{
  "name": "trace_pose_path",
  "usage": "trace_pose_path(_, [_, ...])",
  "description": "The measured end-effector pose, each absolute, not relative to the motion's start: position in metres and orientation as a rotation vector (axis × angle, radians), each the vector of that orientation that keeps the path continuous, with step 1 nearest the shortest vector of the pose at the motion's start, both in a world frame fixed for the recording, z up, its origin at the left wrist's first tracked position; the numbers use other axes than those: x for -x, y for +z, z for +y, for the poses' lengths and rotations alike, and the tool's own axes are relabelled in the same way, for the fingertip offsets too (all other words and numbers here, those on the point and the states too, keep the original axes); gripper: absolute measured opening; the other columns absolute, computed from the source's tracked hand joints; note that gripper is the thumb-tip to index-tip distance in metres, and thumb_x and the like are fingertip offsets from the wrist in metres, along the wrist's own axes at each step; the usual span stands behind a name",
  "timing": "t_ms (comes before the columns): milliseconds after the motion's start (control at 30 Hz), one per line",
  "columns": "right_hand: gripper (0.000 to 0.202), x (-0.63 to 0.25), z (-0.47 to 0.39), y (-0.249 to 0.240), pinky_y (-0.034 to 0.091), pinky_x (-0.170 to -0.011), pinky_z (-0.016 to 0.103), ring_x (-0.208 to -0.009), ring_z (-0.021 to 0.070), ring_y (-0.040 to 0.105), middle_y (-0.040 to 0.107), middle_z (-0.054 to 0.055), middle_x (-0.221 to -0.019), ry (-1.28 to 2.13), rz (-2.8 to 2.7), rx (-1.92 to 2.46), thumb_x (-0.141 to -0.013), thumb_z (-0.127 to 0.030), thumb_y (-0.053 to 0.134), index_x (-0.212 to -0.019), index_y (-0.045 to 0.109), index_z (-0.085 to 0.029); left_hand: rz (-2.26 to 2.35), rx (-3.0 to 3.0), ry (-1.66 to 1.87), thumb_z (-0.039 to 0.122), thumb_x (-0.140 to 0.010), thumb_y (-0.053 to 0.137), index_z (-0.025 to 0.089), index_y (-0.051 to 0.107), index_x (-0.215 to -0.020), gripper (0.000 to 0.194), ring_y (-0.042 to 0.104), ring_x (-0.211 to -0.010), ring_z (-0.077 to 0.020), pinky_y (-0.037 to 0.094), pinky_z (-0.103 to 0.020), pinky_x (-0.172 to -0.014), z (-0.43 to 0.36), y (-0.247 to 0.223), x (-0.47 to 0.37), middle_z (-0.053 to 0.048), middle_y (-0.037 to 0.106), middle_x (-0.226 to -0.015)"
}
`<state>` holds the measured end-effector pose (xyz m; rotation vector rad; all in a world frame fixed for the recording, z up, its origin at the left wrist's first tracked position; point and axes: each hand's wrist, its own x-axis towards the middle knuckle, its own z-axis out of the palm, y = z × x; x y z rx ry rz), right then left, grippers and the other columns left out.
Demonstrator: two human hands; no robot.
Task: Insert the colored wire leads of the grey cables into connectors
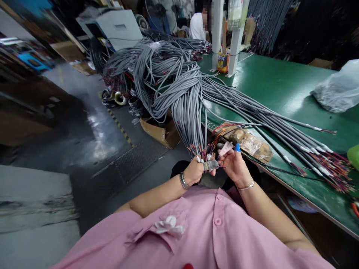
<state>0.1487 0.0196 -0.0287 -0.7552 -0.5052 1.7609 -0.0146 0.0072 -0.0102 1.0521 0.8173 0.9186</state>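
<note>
By green table (pixel 269 80), left hand (pixel 195 171) grasps grey cables (pixel 188 117); right hand (pixel 235 165) beside, hold unclear.

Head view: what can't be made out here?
All in the head view:
Left hand: most fingers hidden by its own thumb and the ends of the bundled grey round cables.
Pale pinkish strip at the right hand: too small and blurred to identify.
Bright green object: cut off by the right edge.
</note>
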Motion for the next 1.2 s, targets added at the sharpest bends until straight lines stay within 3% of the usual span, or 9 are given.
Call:
trace_pose_path(200, [0.033, -0.148, 0.017, -0.022, 0.045, -0.056, 0.024, -0.061, 0.0111, 0.050, 0.064, 0.001, -0.078, 1.657, -0.582, 0.781, -0.080, -0.054, 0.066, -0.085, 0.067, -0.021, 0.882, -1.062, 1.022, 0.040, -0.073, 0.073, 0.013, 0.067, -0.062, 0.030, 0.056, -0.050, -0.0119, 0.041, -0.025, -0.054, 0.000, -0.007, 0.014, -0.004, 0.064, -0.054])
trace_pose_path(333, [0.037, -0.146, 0.018, -0.022, 0.044, -0.053, 0.024, -0.059, 0.0113, 0.049, 0.062, 0.001, -0.075, 1.627, -0.587, 0.797, -0.079, -0.058, 0.066, -0.083, 0.066, -0.021, 0.880, -1.050, 1.053, 0.035, -0.073, 0.073, 0.013, 0.067, -0.059, 0.027, 0.056, -0.050, -0.0123, 0.041, -0.026, -0.053, 0.001, -0.007, 0.010, -0.004, 0.064, -0.053])
trace_pose_path(700, [0.033, -0.143, 0.024, -0.031, 0.043, -0.054, 0.025, -0.060, 0.0118, 0.050, 0.062, 0.000, -0.074, 1.582, -0.518, 0.812, -0.075, -0.052, 0.073, -0.086, 0.068, -0.021, 0.951, -1.089, 1.033, 0.037, -0.074, 0.072, 0.012, 0.067, -0.053, 0.032, 0.055, -0.050, -0.0114, 0.043, -0.025, -0.055, 0.004, -0.006, 0.004, -0.004, 0.061, -0.049])
trace_pose_path(967, [0.042, -0.145, 0.019, -0.020, 0.045, -0.053, 0.023, -0.062, 0.0122, 0.055, 0.066, 0.001, -0.076, 1.720, -0.421, 0.725, -0.075, -0.063, 0.068, -0.082, 0.067, -0.021, 0.934, -1.083, 1.036, 0.041, -0.074, 0.071, 0.013, 0.067, -0.060, 0.032, 0.056, -0.051, -0.0122, 0.042, -0.025, -0.054, -0.001, -0.008, 0.011, -0.004, 0.063, -0.054])
trace_pose_path(1200, [0.029, -0.145, 0.018, -0.022, 0.046, -0.054, 0.020, -0.059, 0.0087, 0.051, 0.068, 0.002, -0.081, 1.626, -0.557, 0.741, -0.082, -0.048, 0.068, -0.085, 0.070, -0.019, 0.925, -1.047, 1.156, 0.038, -0.077, 0.070, 0.012, 0.066, -0.057, 0.033, 0.054, -0.050, -0.0104, 0.041, -0.024, -0.053, -0.004, -0.007, 0.012, -0.003, 0.061, -0.052])
